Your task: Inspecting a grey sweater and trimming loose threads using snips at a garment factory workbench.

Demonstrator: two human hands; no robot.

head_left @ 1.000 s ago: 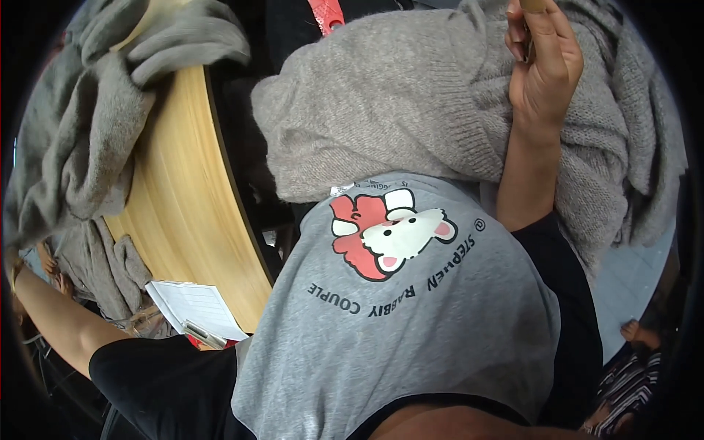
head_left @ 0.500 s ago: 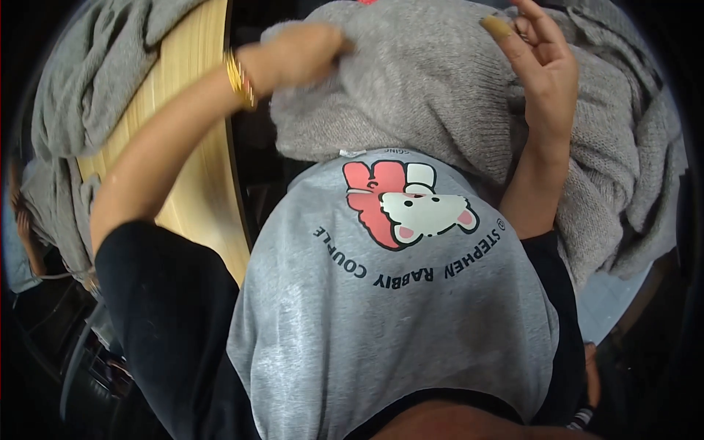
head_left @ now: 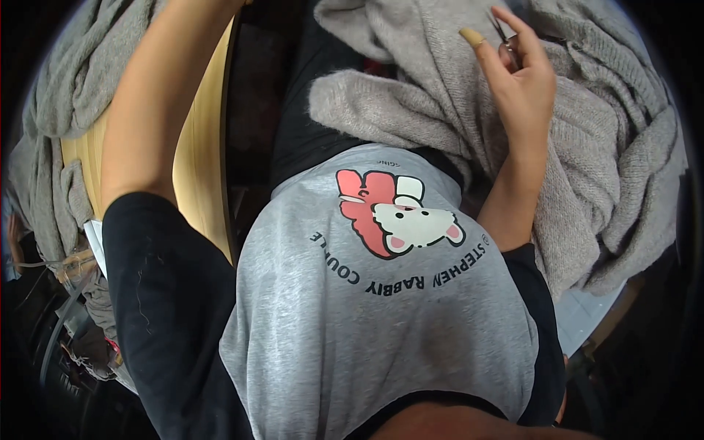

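My right hand [head_left: 524, 88] is closed around small dark metal thread snips [head_left: 507, 51], largely hidden by the fingers. A yellow finger cot [head_left: 471, 35] covers the thumb tip. Beneath and beside this hand lies a grey-beige knitted garment [head_left: 433, 73], bunched across my lap, with one rounded knit end [head_left: 345, 99] resting near my waist. My left forearm [head_left: 158, 95] reaches up past the top edge, so the left hand itself is out of view.
To the left stands a pale wooden table [head_left: 202, 161] with a curved edge, bearing piled grey knitwear [head_left: 81, 66]. More knitted fabric [head_left: 609, 169] is heaped at the right, over a light bluish surface [head_left: 598, 319]. Clutter with a hose [head_left: 62, 330] shows at lower left.
My left hand has moved from the garment up and out of the picture. The garment's near left part has shifted, exposing my dark trousers. My right hand has moved slightly left and down.
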